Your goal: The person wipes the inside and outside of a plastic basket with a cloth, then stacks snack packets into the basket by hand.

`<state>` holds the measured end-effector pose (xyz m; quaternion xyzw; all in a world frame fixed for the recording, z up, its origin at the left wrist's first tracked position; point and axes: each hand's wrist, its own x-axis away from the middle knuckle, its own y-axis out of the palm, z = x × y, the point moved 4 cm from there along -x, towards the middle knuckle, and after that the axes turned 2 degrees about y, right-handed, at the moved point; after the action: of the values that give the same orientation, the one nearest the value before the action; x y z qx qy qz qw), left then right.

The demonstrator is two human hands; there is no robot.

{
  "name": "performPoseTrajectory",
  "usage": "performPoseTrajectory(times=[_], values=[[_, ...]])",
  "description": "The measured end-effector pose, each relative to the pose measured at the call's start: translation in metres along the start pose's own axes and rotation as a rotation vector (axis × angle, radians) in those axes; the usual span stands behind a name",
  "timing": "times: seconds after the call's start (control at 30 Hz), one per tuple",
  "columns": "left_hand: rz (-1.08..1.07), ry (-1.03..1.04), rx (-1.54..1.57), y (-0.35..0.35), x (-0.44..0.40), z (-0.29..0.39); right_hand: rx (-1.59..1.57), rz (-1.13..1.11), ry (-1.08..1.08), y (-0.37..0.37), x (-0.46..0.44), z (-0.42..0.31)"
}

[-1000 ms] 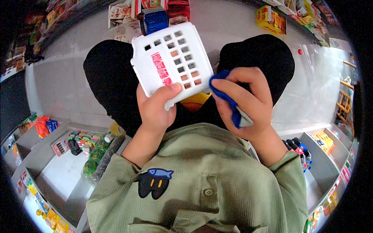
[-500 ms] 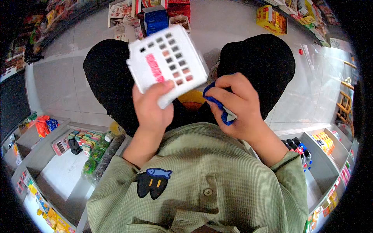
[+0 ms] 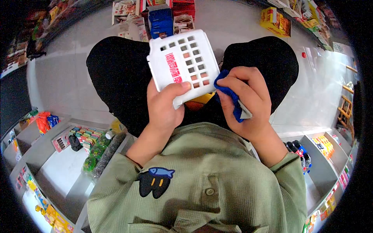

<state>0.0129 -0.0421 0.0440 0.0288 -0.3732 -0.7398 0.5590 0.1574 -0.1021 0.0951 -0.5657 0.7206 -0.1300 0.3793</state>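
A white plastic piece with rows of square holes and red lettering [image 3: 155, 64], perhaps a small basket or a panel, is held tilted above my lap. My left hand [image 3: 167, 103] grips its lower edge, thumb on the lettered face and fingers behind. Pinched in my right hand [image 3: 248, 99] is a folded blue cloth [image 3: 234, 101], with a pale corner poking out below. The cloth is right beside the white piece's right edge; whether they touch I cannot tell. Something yellow [image 3: 196, 104] shows partly beneath the white piece.
Boxes of packaged goods, a blue box [image 3: 160, 23] among them, stand on the tiled floor ahead. A yellow carton [image 3: 276, 21] is at upper right. Grey shelving with green bottles [image 3: 95, 153] lies to my left, and dark bottles [image 3: 301, 151] stand on shelving at right.
The white piece and my left hand have shifted right, and the piece is more upright. My right hand with the blue cloth has moved slightly right and up.
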Motion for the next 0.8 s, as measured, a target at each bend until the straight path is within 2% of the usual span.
performPoseTrajectory(times=[0.27, 0.5, 0.6, 0.67, 0.8], values=[[-0.012, -0.07, 0.05, 0.001, -0.001, -0.006, -0.012, -0.011, 0.029, -0.001, 0.002, 0.002], [0.008, -0.031, 0.01, -0.005, -0.003, -0.007, -0.072, 0.026, 0.053, 0.003, 0.011, 0.006], [-0.028, 0.03, 0.083, 0.001, -0.004, 0.006, -0.089, -0.044, 0.081, 0.004, 0.017, 0.004], [-0.091, 0.046, 0.055, 0.006, -0.004, 0.008, -0.101, -0.002, 0.105, -0.005, 0.015, -0.001], [-0.065, 0.038, -0.002, 0.009, -0.004, 0.004, -0.057, 0.092, 0.07, -0.022, 0.005, -0.008]])
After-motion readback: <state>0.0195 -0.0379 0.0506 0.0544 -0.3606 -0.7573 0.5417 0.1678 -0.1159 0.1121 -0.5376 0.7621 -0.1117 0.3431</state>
